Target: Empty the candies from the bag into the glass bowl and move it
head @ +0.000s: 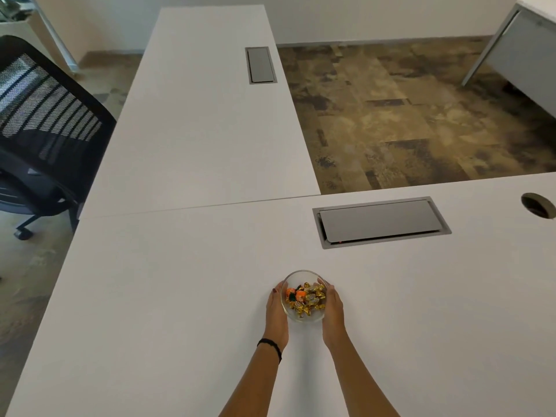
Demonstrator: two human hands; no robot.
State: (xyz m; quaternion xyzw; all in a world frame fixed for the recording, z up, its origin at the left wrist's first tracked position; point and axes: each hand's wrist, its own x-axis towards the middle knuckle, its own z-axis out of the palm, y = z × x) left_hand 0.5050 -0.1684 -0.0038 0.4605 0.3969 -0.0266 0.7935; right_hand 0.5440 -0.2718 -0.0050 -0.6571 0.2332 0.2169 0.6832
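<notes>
A small clear glass bowl [296, 276] sits at the middle of the white desk [180, 296], held from both sides. Inside it lie several wrapped candies [307, 299], mostly gold, with a couple of orange ones and a green one. My left hand [275, 314] cups the bowl's left wall, a black band on its wrist. My right hand [332, 311] cups the right wall. I cannot tell whether the bowl rests on the desk or is slightly lifted. No bag is in view.
A grey cable hatch [380, 221] is set into the desk beyond the bowl, with a round cable hole [538, 205] at the far right. A second white desk [207, 115] with its own hatch [261, 65] extends away. A black mesh chair [45, 130] stands at the left.
</notes>
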